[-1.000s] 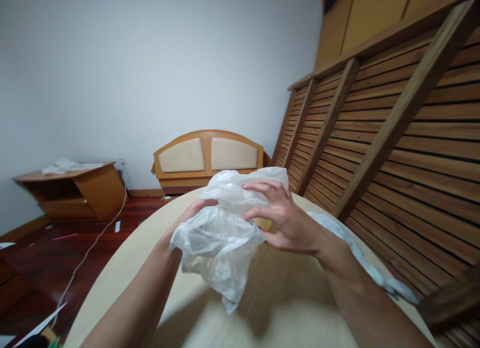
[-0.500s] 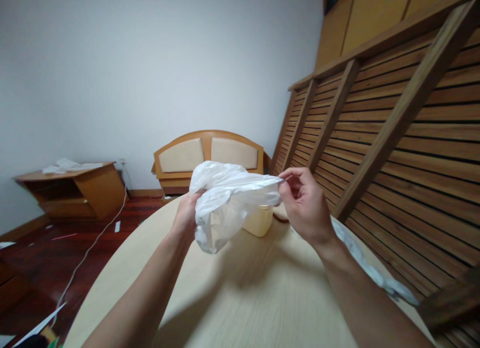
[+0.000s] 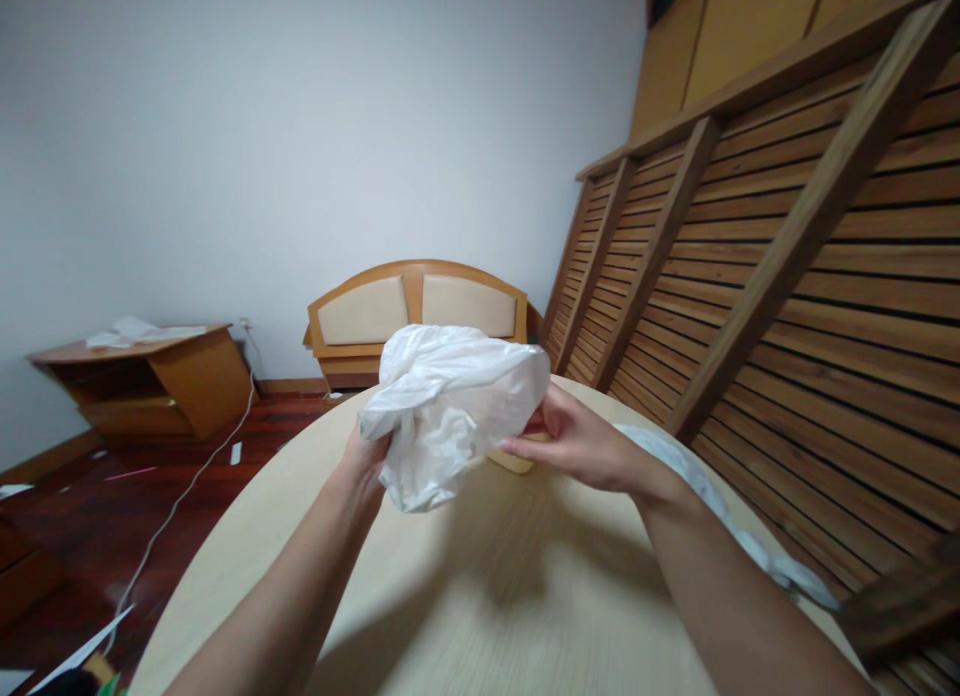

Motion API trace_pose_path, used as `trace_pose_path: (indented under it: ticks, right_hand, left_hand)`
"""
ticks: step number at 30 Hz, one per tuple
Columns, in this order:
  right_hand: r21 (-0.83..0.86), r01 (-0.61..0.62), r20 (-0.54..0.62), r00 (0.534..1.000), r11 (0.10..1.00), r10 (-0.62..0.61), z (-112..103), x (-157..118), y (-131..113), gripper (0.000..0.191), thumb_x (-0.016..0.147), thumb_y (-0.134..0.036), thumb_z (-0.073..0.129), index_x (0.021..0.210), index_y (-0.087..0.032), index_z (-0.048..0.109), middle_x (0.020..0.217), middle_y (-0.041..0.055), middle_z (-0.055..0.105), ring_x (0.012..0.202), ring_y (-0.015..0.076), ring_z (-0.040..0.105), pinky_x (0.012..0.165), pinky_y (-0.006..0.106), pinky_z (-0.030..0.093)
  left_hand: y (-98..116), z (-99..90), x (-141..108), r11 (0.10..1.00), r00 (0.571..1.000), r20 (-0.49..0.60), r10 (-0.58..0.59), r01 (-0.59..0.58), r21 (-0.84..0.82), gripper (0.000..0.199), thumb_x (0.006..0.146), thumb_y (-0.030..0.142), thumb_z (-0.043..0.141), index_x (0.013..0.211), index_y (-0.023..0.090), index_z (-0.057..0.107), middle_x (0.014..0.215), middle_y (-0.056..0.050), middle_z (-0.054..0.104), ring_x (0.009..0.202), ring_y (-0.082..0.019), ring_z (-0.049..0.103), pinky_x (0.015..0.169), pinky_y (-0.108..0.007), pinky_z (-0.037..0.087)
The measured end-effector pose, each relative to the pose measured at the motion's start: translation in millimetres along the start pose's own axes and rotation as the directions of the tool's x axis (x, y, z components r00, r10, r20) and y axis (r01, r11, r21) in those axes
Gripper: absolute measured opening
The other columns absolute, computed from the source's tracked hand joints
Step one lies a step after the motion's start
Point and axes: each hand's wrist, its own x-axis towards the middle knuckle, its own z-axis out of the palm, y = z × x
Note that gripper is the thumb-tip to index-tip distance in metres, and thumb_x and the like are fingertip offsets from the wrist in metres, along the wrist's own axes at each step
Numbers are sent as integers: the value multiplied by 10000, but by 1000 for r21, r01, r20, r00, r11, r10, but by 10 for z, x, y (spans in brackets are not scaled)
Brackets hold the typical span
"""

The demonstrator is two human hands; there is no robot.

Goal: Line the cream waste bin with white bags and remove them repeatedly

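A crumpled white plastic bag (image 3: 457,396) is held up above the round pale table (image 3: 585,616). My left hand (image 3: 367,456) is closed on the bag's left side, its fingers partly covered by the plastic. At the bag's right side, my right hand (image 3: 574,438) has its thumb at the lower edge and its fingers behind, gripping the plastic. Behind and below the bag, a yellowish container (image 3: 510,463) stands on the table, mostly hidden by the bag and my right hand.
More white plastic (image 3: 720,506) lies along the table's right edge. A large slatted wooden frame (image 3: 750,306) leans at the right. Beyond the table is a headboard (image 3: 416,296). A low wooden cabinet (image 3: 165,386) and a cable (image 3: 176,511) are at the left.
My right hand has moved left and down from the bag's stretched corner to its lower right side. The bag is now bunched closer together and covers more of the yellowish container.
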Motion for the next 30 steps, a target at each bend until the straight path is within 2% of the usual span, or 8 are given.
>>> trace_pose_path:
  ticks: [3,7,12,16,20,24,26,30]
  right_hand:
    - [-82,-118,-208,973,990,98,-53,43,61,299,770,-343,737,1017,-195,655,945,59,709,726,174,662,661,309,554]
    - [-44,-178,-493,860,983,134,-206,96,142,213,762,-366,698,862,-195,621,751,24,682,633,165,626,582,285,501]
    - [187,-123,-592,778,975,212,-231,103,20,250,757,-424,685,869,-223,587,705,-19,639,633,149,598,565,251,487]
    - [238,-149,-559,787,960,261,-229,78,-47,276,763,-437,683,918,-243,561,869,3,681,735,172,637,617,278,528]
    - [-249,-239,-663,749,939,15,-451,21,121,143,711,-253,658,819,-225,569,797,16,666,712,185,609,637,283,466]
    - [-644,-374,-573,814,668,-97,-638,-66,230,86,704,-143,581,696,-221,548,689,15,632,684,197,582,635,291,389]
    - [-672,-339,-484,874,658,-43,-615,-87,181,77,718,-143,577,714,-217,557,701,12,639,685,192,588,628,282,381]
    - [-582,-152,-210,977,799,33,-405,-78,-58,144,730,-123,550,829,-214,603,800,2,647,717,170,591,632,257,411]
  left_hand:
    - [8,30,14,1000,998,-62,-5,5,0,284,566,309,853,750,148,709,636,-20,723,652,-240,715,580,-289,588]
    - [32,125,30,998,980,-192,55,-62,-30,398,580,231,790,958,128,717,885,-60,783,825,-248,738,710,-292,588]
    - [-3,165,40,993,967,-228,118,-120,6,505,578,236,769,1063,128,675,1038,-102,761,886,-248,725,807,-340,570]
    - [3,103,39,966,989,-94,111,-85,244,581,633,339,794,1163,159,639,1126,-103,735,965,-259,699,860,-355,540]
    - [80,-3,45,697,986,156,63,-155,700,505,845,627,548,887,159,732,1006,-117,739,1053,-343,651,934,-424,504]
    - [87,-25,24,240,902,173,395,-283,929,430,863,581,556,792,184,705,1080,-148,658,1145,-352,584,1023,-491,452]
    - [45,15,-6,236,852,286,438,-416,878,326,874,489,589,927,185,695,1178,-147,622,1170,-314,578,998,-464,481]
    - [-64,118,-92,424,789,543,288,-613,667,377,924,334,583,1282,214,577,1388,-140,570,1277,-261,543,959,-389,511]
